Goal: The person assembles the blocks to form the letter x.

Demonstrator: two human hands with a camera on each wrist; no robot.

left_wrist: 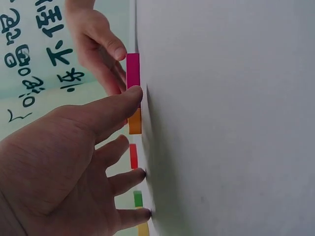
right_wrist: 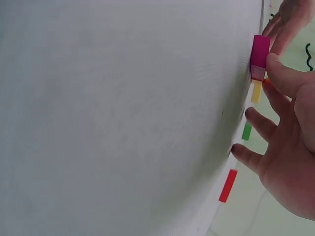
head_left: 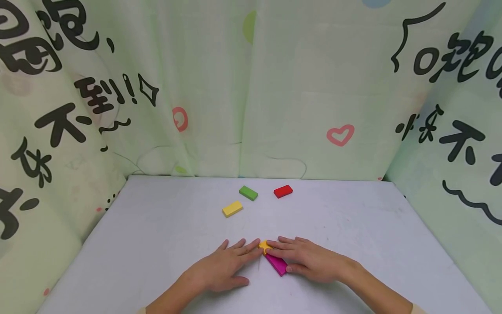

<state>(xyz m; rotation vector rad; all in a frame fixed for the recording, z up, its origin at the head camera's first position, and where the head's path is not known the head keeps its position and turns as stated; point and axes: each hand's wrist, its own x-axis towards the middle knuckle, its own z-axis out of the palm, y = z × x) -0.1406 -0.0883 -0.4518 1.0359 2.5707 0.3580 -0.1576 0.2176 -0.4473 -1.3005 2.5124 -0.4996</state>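
A small orange-yellow block [head_left: 264, 247] with pointed corners lies flat on the table between my hands, partly covered by fingertips. Against its near side is a magenta block [head_left: 277, 264], slanting toward the front right. My left hand [head_left: 221, 269] is spread palm down, its foremost straight fingertips at the orange-yellow block's left edge and its thumb held apart. From the other side, my right hand [head_left: 313, 261] reaches in with extended fingers. Its index and middle fingertips meet the orange-yellow block, and its thumb touches the magenta block's lower right end.
Farther back on the white table [head_left: 164, 226] lie a yellow block [head_left: 232, 209], a green block [head_left: 248, 192] and a red block [head_left: 283, 191]. A pale green curtain [head_left: 290, 96] with dark lettering and hearts stands behind the table and along both sides.
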